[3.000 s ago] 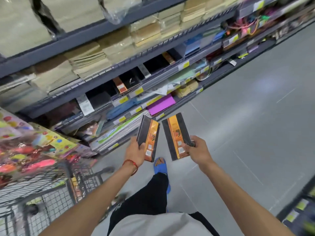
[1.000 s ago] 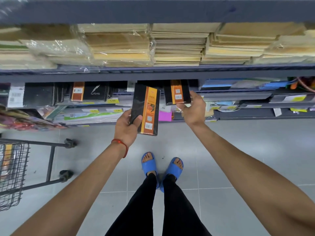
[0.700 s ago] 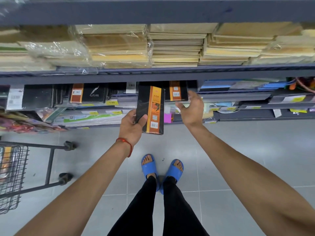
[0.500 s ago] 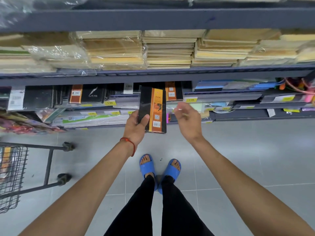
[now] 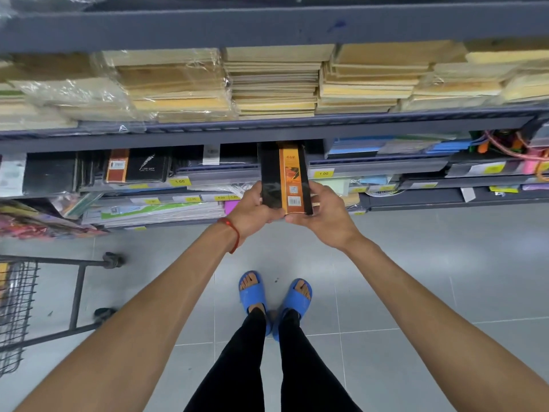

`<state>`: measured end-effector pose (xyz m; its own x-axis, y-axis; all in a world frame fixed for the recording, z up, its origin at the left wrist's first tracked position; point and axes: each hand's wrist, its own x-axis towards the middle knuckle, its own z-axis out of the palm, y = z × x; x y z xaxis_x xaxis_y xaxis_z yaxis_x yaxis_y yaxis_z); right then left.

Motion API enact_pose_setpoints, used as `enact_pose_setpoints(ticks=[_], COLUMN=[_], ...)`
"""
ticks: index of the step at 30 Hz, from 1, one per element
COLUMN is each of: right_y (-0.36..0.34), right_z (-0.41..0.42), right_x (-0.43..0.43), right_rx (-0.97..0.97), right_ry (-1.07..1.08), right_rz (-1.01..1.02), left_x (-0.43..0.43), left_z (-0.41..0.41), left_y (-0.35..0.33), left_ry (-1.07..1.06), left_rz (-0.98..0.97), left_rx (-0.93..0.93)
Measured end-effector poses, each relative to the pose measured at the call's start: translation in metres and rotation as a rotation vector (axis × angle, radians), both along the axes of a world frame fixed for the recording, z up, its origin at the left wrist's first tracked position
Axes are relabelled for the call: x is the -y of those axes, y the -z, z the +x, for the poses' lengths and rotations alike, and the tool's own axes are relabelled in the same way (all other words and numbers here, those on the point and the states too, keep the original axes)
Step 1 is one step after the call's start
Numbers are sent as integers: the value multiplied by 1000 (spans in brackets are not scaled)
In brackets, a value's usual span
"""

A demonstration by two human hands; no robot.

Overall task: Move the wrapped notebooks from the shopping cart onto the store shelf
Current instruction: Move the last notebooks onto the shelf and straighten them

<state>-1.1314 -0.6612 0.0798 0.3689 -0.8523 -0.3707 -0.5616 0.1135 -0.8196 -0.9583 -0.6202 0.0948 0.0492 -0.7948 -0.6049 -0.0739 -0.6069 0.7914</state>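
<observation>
Head view: left hand (image 5: 252, 207) and right hand (image 5: 324, 216), each grip pinching the near end of the wrapped black-and-orange notebook (image 5: 285, 176), far end entering the shelf (image 5: 371, 167). Slick wrap could slip; a corner may snag the shelf edge.

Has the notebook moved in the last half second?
Yes. The notebook has shifted up and right, toward the 1.00 tag, its top now reaching the shelf.
</observation>
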Motion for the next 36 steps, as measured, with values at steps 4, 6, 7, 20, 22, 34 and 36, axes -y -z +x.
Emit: enact_pose_setpoints(ticks=[4, 6, 7, 20, 22, 34, 36], right_y=[15, 22, 27, 60, 64, 76, 77], right_z=[1, 3, 3, 14, 18, 39, 41], right_x=[12, 17, 20, 34, 38, 59, 63], right_rx=[11, -16, -39, -205, -193, -247, -260], right_ry=[98, 99, 89, 101, 113, 230, 229], right_rz=[-47, -112, -144, -291, -297, -358, -369], left_x=[6, 8, 9, 32, 38, 72, 76], left_z=[-3, -4, -3, 4, 3, 7, 8], left_y=[22, 33, 39, 71, 73, 84, 90], left_ry=[-20, -22, -38, -113, -127, -185, -154], left_rz=[-180, -217, -227, -234, -238, -236, -270], left_rx=[173, 237, 263, 448, 468, 485, 535])
